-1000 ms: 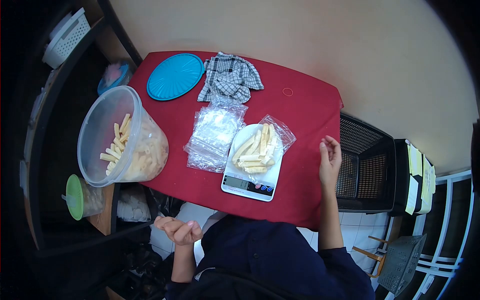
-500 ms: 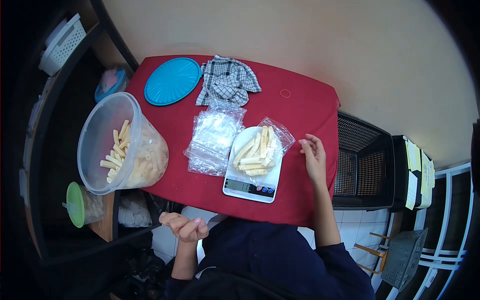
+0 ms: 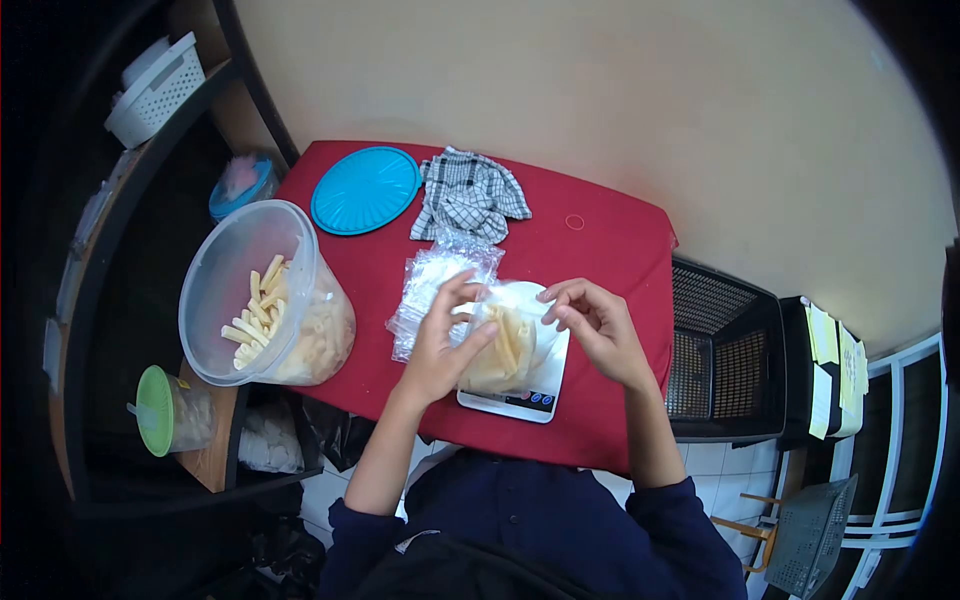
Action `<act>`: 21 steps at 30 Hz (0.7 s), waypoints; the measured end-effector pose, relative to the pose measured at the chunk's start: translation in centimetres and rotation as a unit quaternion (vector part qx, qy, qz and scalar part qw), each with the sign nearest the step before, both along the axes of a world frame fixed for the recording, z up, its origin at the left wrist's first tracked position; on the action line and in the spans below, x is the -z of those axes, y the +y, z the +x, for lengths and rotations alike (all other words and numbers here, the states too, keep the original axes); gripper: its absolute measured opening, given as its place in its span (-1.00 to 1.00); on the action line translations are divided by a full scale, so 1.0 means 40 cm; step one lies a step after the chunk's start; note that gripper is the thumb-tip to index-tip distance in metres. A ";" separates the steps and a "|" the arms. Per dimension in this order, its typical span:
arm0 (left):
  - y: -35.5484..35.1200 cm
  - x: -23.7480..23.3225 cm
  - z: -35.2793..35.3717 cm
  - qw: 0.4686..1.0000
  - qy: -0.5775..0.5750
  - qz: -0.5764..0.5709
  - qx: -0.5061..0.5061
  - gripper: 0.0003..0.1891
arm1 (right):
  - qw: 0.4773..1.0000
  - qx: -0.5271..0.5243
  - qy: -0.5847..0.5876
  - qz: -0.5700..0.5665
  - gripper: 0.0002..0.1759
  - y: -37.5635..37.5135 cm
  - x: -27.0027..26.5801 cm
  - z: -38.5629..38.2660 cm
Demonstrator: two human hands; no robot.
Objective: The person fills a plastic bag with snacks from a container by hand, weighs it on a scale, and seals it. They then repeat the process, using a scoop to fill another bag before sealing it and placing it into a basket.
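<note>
A clear plastic bag of pale yellow snack sticks (image 3: pixel 508 350) is held up over the white digital scale (image 3: pixel 553 372), covering much of its plate and display. My left hand (image 3: pixel 440 345) is closed on the bag's left side, its thumb in front of the plastic. At the bag's upper right corner, my right hand (image 3: pixel 600 335) has bent fingers, and its fingertips pinch the plastic edge. A stack of clear plastic bags (image 3: pixel 415 295) lies left of the scale, partly behind my left hand.
A large clear tub (image 3: pixel 325 335) of sticks lies tilted at the table's left. Behind are a blue lid (image 3: pixel 366 190), a checked cloth (image 3: pixel 470 195) and a rubber band (image 3: pixel 574 222). A black crate (image 3: pixel 725 350) stands right of the red-covered table (image 3: pixel 610 255).
My left hand has come up from the table's front edge to the bag, and my right hand has moved left to it. The bag of sticks has been raised from lying on the scale.
</note>
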State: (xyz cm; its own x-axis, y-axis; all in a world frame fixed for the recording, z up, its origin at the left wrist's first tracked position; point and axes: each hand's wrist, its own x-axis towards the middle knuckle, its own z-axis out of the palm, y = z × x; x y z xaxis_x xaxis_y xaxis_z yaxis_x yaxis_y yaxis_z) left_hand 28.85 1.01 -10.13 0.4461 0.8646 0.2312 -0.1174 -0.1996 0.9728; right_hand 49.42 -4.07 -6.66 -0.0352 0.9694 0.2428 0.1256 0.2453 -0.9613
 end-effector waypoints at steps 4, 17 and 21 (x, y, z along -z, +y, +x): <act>-0.018 -0.031 0.045 0.989 -0.106 -0.069 0.074 -0.75 | 0.996 0.007 -0.067 0.060 -0.94 -0.023 -0.064 -0.032; -0.074 -0.078 0.082 0.987 -0.149 -0.058 -0.022 -0.85 | 0.971 0.153 0.163 0.089 -0.43 -0.063 -0.023 -0.107; -0.076 -0.096 0.089 0.989 -0.141 -0.040 -0.023 -0.64 | 0.970 0.172 0.152 0.084 -0.43 -0.076 -0.017 -0.096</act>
State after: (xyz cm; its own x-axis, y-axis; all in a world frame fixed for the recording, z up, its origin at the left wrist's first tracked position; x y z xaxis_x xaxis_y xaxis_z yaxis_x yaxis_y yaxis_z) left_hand 32.41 -2.01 -6.29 0.3340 0.9028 0.2708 -0.3793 -0.1343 0.9155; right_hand 45.57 -7.09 -5.97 0.3805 0.8575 0.3463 -0.0557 0.3951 -0.9170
